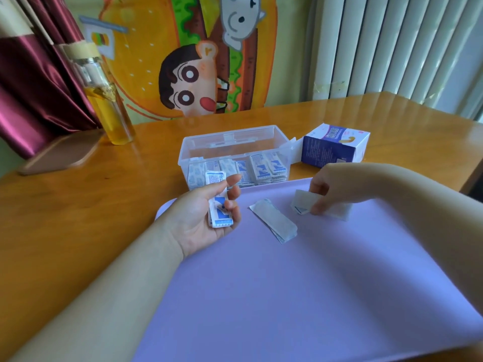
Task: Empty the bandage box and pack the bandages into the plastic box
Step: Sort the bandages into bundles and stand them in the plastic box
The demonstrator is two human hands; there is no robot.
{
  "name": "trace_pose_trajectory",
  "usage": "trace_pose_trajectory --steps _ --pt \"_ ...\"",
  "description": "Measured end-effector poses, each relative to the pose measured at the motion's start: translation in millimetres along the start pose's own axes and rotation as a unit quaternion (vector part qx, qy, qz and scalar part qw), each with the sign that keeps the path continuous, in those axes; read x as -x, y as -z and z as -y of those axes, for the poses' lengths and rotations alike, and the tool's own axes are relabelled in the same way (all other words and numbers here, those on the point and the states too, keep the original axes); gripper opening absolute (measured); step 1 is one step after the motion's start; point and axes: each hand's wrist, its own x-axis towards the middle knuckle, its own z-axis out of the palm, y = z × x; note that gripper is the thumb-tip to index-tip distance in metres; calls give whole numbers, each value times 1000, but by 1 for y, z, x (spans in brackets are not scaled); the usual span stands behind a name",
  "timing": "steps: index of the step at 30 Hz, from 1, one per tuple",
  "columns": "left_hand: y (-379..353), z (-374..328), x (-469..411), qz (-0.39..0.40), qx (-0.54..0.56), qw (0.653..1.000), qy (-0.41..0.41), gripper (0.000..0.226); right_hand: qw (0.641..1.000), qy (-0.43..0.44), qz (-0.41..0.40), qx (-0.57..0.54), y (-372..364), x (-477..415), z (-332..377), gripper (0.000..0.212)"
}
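The clear plastic box [206, 142] stands open on the table beyond the mat, with several wrapped bandages [261, 167] standing along its front wall. To its right lies the blue and white bandage box [329, 150] on its side, its flap open. My left hand [198, 218], palm up, holds a small stack of bandages [218, 215] under its curled fingers. My right hand [324, 190] pinches a few bandages [303, 202] that lie on the mat. Between the hands a small pile of bandages [274, 222] lies face down on the mat.
A lilac mat [287, 296] covers the near part of the wooden table [78, 205]. A glass bottle with yellow liquid [109, 100] and a brown flat board [62, 152] stand at the back left. A cartoon cushion and a radiator are behind the table.
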Motion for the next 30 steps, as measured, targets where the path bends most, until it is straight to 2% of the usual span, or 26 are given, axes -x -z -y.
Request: trace_pose_trajectory --steps 3,6,7,9,11,13,14,17,19,21,23,24,25,27,28,29,30 --pt "0 0 0 -7 -2 1000 3 24 1000 -8 -13 -7 0 2 3 18" --pt "-1 1 0 -4 -8 1000 8 24 988 7 -99 -121 4 13 14 19" --pt "-2 2 1 0 -10 1000 12 23 975 39 -141 -169 7 17 21 20" --pt "-4 4 3 14 -21 999 27 24 936 156 -210 -235 12 25 45 23" --pt "-8 4 7 38 -28 998 42 26 905 274 -258 -199 5 27 72 25" --pt "-12 2 11 54 -12 997 45 35 879 336 -318 -113 -17 19 91 32" --pt "-12 0 12 48 1 998 40 41 876 346 -324 -91 -27 15 96 34" --pt "-9 -3 10 14 17 1000 8 46 898 342 -256 -104 -41 10 95 38" --pt "-7 -3 9 18 7 1000 5 47 900 341 -200 -184 -39 14 92 41" --pt "-8 -1 9 39 -2 999 18 37 874 330 -181 -309 -29 18 86 46" --pt "-9 -1 11 61 12 997 36 25 844 273 -202 -415 -15 17 73 41" --pt "-9 -1 11 66 24 997 42 23 849 227 -211 -429 -8 16 63 35" --pt "-9 -2 11 65 35 996 45 22 880 182 -208 -386 0 15 51 30" --pt "-7 -2 9 57 45 996 44 18 975 107 -119 -155 11 13 23 28" --pt "-6 -2 8 46 49 997 42 15 995 69 -58 -46 11 12 12 36" --pt "-6 -2 7 36 57 997 44 16 999 37 -10 18 9 12 2 45" --pt "-4 -2 6 25 72 996 47 19 999 16 15 29 7 11 -3 50"
